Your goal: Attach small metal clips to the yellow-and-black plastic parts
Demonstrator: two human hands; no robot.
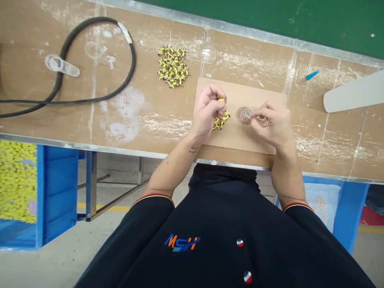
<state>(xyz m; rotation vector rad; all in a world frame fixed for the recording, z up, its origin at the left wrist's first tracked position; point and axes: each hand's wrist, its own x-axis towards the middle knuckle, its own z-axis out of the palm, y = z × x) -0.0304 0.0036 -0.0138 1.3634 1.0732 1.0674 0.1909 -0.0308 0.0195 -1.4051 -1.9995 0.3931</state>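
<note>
My left hand [207, 113] is closed in a pinch on a small yellow figure [222, 99], which its fingers partly hide. Just below lie several more yellow figures [221, 121] with dark ends, on a flat cardboard sheet [237, 140]. My right hand [275, 123] is also pinched, its fingertips at the rim of a small clear cup [245, 115]. A tiny pale piece [249, 116] seems to be between those fingertips; its exact shape is too small to make out. Under the right hand sits a little heap of small beige pieces [263, 121].
A bigger pile of yellow figures [173, 67] lies farther back on the table. To the left are a looped black hose [133, 60] and a clear plastic container [70, 69]. At right are a blue pointed cap [312, 75] and a white object [354, 94]. Blue crates [57, 192] stand below.
</note>
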